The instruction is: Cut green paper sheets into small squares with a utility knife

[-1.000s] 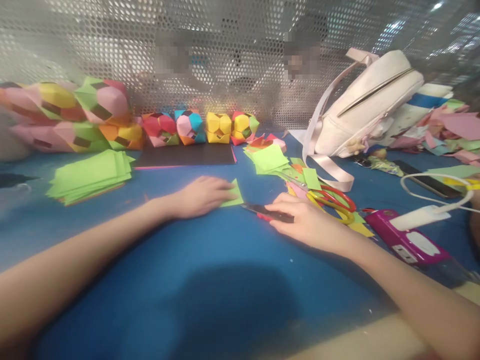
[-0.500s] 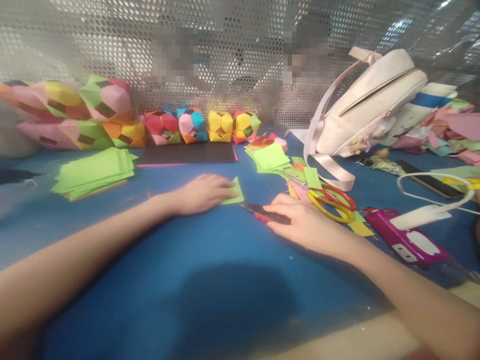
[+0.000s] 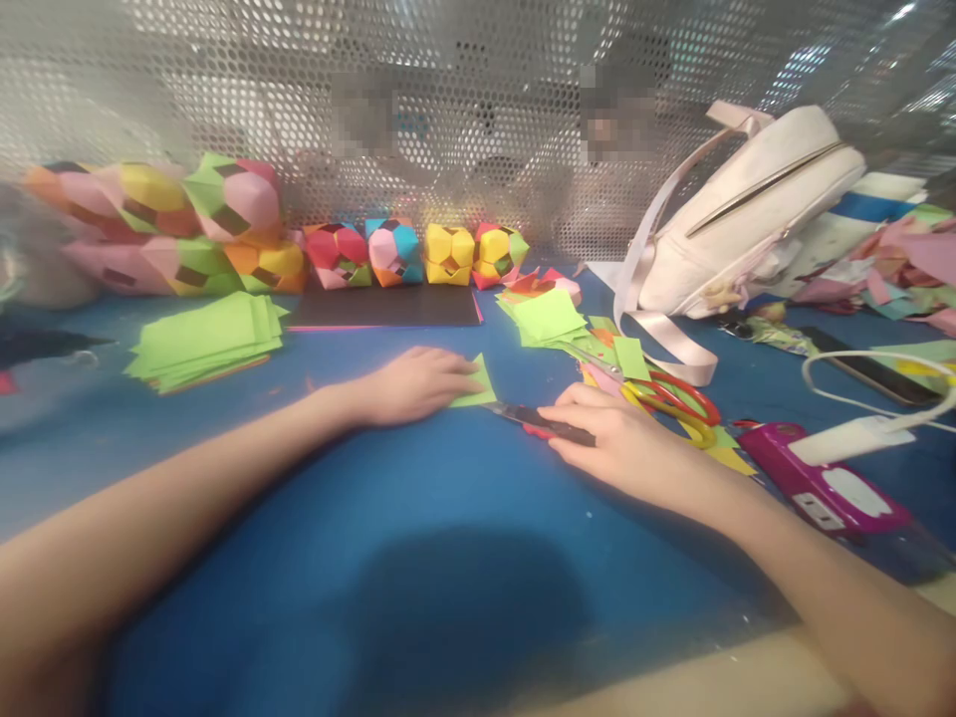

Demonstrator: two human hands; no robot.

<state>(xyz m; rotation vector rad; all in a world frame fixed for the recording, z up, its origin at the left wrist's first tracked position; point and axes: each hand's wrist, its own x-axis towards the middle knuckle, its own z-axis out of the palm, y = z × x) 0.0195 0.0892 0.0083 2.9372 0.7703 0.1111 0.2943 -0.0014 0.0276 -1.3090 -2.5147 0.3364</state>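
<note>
My left hand lies flat, palm down, with its fingers stretched over a small green piece of paper. Only the paper's right part shows past the fingertips. My right hand grips a dark utility knife with a red part along its lower side. The blade points left, its tip at the lower right corner of the green paper. Behind my right hand lie scissors with red and yellow handles, resting among paper scraps.
A stack of green paper sits to the left. Colourful folded paper balls line the back by a dark sheet. On the right are a white backpack, a purple power strip and a phone.
The view has swung slightly left, so everything sits a little further right. Both hands keep about the same pose, with the knife still at the paper's corner.
</note>
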